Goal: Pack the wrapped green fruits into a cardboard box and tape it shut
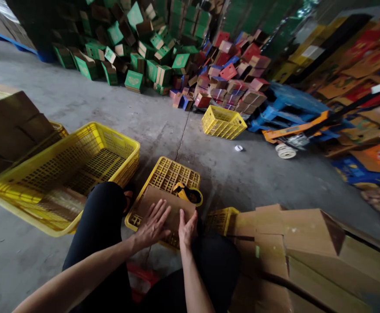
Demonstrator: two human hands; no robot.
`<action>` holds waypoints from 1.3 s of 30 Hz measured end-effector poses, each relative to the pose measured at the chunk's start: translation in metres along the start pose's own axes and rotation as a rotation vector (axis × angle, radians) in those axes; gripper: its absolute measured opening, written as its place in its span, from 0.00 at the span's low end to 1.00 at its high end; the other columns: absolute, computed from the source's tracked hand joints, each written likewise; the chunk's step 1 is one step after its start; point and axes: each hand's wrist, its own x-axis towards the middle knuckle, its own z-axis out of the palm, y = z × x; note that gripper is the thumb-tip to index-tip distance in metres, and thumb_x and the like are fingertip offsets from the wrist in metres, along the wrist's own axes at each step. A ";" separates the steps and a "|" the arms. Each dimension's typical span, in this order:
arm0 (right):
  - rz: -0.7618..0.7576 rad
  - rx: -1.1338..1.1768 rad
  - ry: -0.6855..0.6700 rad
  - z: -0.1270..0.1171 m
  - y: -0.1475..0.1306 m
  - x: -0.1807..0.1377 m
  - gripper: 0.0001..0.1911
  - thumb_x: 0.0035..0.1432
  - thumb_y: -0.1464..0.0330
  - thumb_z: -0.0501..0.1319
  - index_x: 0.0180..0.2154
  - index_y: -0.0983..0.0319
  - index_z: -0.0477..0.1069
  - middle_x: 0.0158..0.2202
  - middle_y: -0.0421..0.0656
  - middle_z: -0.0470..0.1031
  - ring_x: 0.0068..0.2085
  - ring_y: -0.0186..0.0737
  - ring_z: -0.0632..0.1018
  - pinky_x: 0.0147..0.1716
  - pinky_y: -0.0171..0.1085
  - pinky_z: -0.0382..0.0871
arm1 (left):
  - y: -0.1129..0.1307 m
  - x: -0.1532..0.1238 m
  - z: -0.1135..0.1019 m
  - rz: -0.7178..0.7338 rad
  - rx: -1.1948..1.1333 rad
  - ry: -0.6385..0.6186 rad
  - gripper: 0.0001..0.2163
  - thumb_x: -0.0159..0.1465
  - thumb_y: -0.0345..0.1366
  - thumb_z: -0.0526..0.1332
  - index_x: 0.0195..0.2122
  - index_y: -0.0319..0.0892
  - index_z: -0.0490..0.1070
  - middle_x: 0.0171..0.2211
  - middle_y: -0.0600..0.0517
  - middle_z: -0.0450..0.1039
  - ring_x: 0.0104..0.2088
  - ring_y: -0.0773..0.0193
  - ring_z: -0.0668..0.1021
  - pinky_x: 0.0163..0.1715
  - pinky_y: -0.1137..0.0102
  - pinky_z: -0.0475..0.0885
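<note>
Cardboard box [177,205] on upturned yellow crate [173,174], left hand [152,226] spread flat on it, right hand [187,228] open at edge, yellow tool [189,193] behind

Concrete floor [111,100]: a crack runs from near centre to far centre.

Left: a large yellow crate [114,134], tilted, just beside a stack of brown cardboard sheets [10,126].

Far left to centre: a loose pile of green boxes [134,48]. A pile of red boxes [229,74] adjoins it on the right.

Centre right: a small yellow crate [223,122] stands near the red boxes. A white tape roll [238,148] lies on the floor near it.

Right: a blue pallet [290,102] and an orange pallet jack [294,130].

Near right: plain brown cartons [307,243].
</note>
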 end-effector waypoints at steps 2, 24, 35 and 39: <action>0.001 0.007 -0.014 -0.001 0.000 0.002 0.59 0.63 0.32 0.44 0.69 0.78 0.61 0.66 0.71 0.69 0.65 0.63 0.75 0.61 0.51 0.70 | -0.001 -0.001 0.008 0.036 0.084 0.005 0.44 0.70 0.65 0.55 0.77 0.37 0.53 0.76 0.33 0.51 0.77 0.38 0.54 0.74 0.47 0.47; -0.239 -0.016 -0.060 0.000 0.009 0.030 0.67 0.58 0.27 0.41 0.69 0.81 0.60 0.66 0.74 0.67 0.66 0.68 0.73 0.64 0.55 0.67 | -0.022 0.011 0.022 0.108 0.321 0.069 0.47 0.71 0.68 0.41 0.73 0.30 0.60 0.71 0.32 0.64 0.73 0.42 0.62 0.72 0.50 0.51; -0.312 -0.157 -0.010 -0.002 -0.001 0.011 0.60 0.67 0.33 0.38 0.70 0.83 0.58 0.64 0.77 0.68 0.62 0.69 0.76 0.57 0.56 0.73 | -0.021 0.011 0.013 0.127 0.312 0.041 0.46 0.70 0.68 0.44 0.73 0.33 0.61 0.72 0.33 0.62 0.74 0.40 0.61 0.71 0.50 0.53; -0.361 -0.160 -0.010 -0.001 -0.004 0.008 0.55 0.71 0.38 0.38 0.70 0.82 0.59 0.66 0.77 0.65 0.65 0.70 0.72 0.61 0.59 0.70 | -0.021 0.011 0.015 0.131 0.327 0.066 0.46 0.71 0.68 0.42 0.72 0.32 0.63 0.73 0.33 0.61 0.74 0.39 0.60 0.71 0.49 0.52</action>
